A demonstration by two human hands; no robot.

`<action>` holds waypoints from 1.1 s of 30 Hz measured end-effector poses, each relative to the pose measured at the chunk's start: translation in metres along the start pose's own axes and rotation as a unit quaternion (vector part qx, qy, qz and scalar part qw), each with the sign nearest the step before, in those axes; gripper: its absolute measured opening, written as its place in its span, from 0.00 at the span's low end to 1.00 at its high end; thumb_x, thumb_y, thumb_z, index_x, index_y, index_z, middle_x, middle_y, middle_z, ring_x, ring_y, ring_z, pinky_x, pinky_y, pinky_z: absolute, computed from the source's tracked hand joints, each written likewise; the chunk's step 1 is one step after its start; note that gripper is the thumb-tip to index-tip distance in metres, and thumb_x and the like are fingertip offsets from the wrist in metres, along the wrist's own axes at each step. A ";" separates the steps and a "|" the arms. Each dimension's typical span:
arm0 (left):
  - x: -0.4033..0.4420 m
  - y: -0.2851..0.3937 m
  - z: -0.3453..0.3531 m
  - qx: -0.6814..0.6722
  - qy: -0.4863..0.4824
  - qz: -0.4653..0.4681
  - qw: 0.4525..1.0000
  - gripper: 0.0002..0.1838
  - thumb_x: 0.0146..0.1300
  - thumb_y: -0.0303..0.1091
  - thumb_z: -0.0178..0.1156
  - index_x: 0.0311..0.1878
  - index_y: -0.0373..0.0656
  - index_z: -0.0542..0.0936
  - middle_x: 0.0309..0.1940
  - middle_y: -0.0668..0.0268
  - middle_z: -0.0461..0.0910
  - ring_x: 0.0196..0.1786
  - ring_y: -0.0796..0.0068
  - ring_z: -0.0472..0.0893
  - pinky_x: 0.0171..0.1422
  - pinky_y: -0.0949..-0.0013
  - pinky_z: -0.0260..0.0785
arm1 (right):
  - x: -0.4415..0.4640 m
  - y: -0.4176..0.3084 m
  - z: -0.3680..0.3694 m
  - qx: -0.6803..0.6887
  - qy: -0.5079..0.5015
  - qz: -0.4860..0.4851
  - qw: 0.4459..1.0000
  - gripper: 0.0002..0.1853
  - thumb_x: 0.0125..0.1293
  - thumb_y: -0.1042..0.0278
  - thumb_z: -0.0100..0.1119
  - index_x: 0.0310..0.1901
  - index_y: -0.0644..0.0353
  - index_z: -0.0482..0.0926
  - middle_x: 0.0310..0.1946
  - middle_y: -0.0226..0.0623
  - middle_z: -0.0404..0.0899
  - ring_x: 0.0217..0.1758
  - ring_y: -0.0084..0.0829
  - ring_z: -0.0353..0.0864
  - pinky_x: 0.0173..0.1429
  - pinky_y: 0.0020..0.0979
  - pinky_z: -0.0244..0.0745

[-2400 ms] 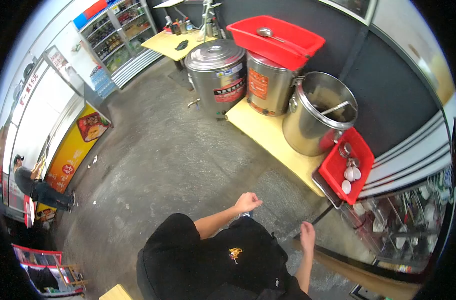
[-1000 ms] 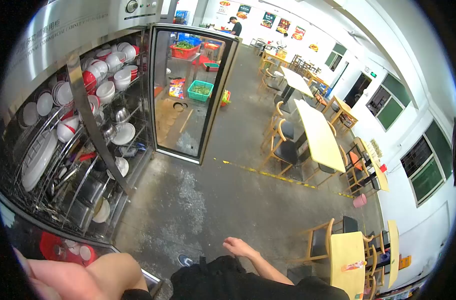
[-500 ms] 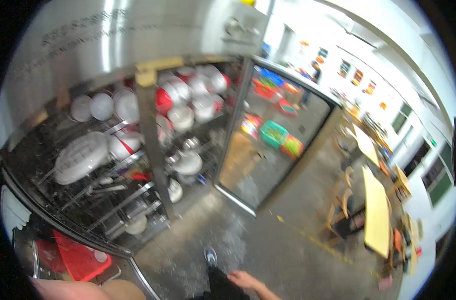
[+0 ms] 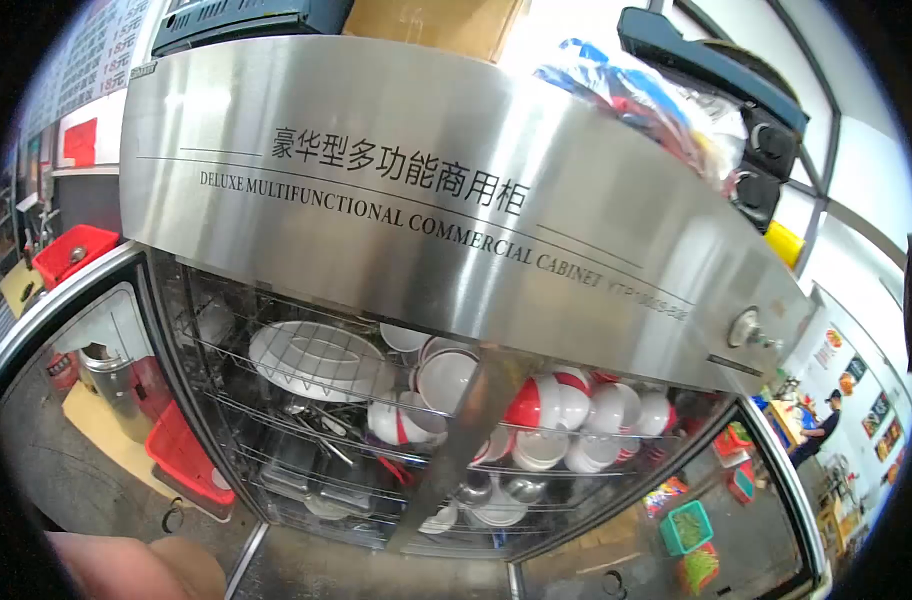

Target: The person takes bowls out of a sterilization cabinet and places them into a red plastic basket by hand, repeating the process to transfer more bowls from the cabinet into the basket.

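Observation:
Close to the camera at the lower left, part of my left hand or arm shows as blurred, cropped skin beside the open left glass door. Its fingers cannot be made out, nor whether it holds anything. My right hand is outside the view. Ahead stands a steel cabinet with both glass doors open. On its wire racks are a white oval dish, white bowls, red-and-white bowls and metal bowls.
Through the left door show a red tray and a steel pot. A green basket shows through the right door. A cardboard box and a plastic bag top the cabinet. A person stands far right.
The view has turned left and up to face the cabinet. My right hand has left the frame; the skin at the lower left remains. The cabinet front now fills the middle.

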State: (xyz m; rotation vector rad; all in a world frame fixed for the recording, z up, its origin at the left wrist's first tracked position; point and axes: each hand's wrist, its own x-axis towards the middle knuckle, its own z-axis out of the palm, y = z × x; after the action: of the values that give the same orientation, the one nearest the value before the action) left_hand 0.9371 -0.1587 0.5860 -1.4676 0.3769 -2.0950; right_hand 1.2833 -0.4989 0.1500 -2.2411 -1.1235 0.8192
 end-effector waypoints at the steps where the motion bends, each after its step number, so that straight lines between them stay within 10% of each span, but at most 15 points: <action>1: 0.000 -0.003 0.004 0.000 -0.015 0.008 1.000 0.23 0.58 0.40 0.61 0.55 0.49 0.67 0.34 0.66 0.73 0.32 0.71 0.73 0.39 0.66 0.66 | 0.019 0.003 0.008 0.002 0.004 -0.017 1.000 0.22 0.70 0.51 0.49 0.50 0.65 0.76 0.47 0.49 0.79 0.51 0.45 0.77 0.53 0.42 0.71; 7: -0.038 -0.019 0.025 -0.051 -0.098 -0.032 0.993 0.21 0.57 0.38 0.62 0.52 0.47 0.70 0.33 0.65 0.73 0.31 0.71 0.74 0.37 0.67 0.66 | 0.024 0.015 0.101 0.022 0.035 -0.013 0.999 0.21 0.70 0.51 0.49 0.45 0.64 0.78 0.41 0.46 0.81 0.44 0.42 0.80 0.46 0.42 0.75; 9: -0.057 -0.019 0.028 -0.050 -0.105 -0.049 0.992 0.20 0.56 0.37 0.62 0.51 0.47 0.71 0.32 0.65 0.74 0.30 0.71 0.74 0.37 0.67 0.66 | 0.054 0.007 0.108 0.050 -0.098 0.119 0.987 0.24 0.68 0.50 0.52 0.55 0.62 0.77 0.53 0.48 0.79 0.58 0.43 0.78 0.64 0.40 0.70; 13: -0.072 -0.031 0.014 -0.120 -0.166 -0.107 0.973 0.18 0.55 0.35 0.62 0.50 0.46 0.72 0.31 0.65 0.74 0.29 0.71 0.74 0.36 0.67 0.66 | 0.081 -0.054 0.118 0.037 -0.146 0.062 0.987 0.27 0.68 0.49 0.49 0.53 0.68 0.76 0.50 0.50 0.81 0.56 0.47 0.79 0.58 0.38 0.74; 27: -0.132 -0.049 0.003 -0.167 -0.111 -0.179 0.963 0.13 0.53 0.29 0.65 0.43 0.43 0.78 0.28 0.63 0.77 0.26 0.70 0.75 0.33 0.68 0.65 | 0.142 -0.099 0.165 0.128 0.007 0.082 0.988 0.20 0.67 0.59 0.53 0.55 0.65 0.76 0.48 0.50 0.81 0.54 0.42 0.81 0.57 0.36 0.74; 28: -0.156 -0.039 0.008 -0.120 -0.165 -0.199 0.959 0.07 0.46 0.26 0.68 0.29 0.47 0.80 0.23 0.67 0.75 0.25 0.72 0.74 0.28 0.66 0.63 | 0.144 -0.098 0.168 0.145 0.003 0.103 0.984 0.20 0.67 0.60 0.54 0.55 0.65 0.76 0.48 0.50 0.82 0.54 0.41 0.81 0.56 0.35 0.74; 31: -0.236 -0.054 0.041 -0.041 -0.449 -0.221 0.865 0.05 0.53 0.37 0.67 0.28 0.47 0.85 0.16 0.67 0.76 0.17 0.61 0.75 0.27 0.62 0.71 | 0.149 -0.100 0.165 0.127 -0.004 0.142 0.982 0.20 0.66 0.62 0.54 0.55 0.65 0.76 0.47 0.49 0.82 0.52 0.38 0.82 0.56 0.34 0.73; 33: -0.264 -0.074 0.072 0.015 -0.670 -0.364 0.647 0.21 0.61 0.49 0.60 0.42 0.38 0.82 0.36 0.54 0.83 0.37 0.49 0.82 0.47 0.57 0.74 | 0.156 -0.093 0.167 0.157 -0.004 0.091 0.983 0.22 0.64 0.58 0.51 0.54 0.63 0.76 0.43 0.53 0.82 0.51 0.48 0.82 0.55 0.40 0.74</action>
State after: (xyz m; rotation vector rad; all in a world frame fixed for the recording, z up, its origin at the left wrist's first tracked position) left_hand 1.0507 0.0601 0.4464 -2.9047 -0.9548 -0.7552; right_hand 1.1919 -0.2930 0.0505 -2.0935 -0.7385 1.0036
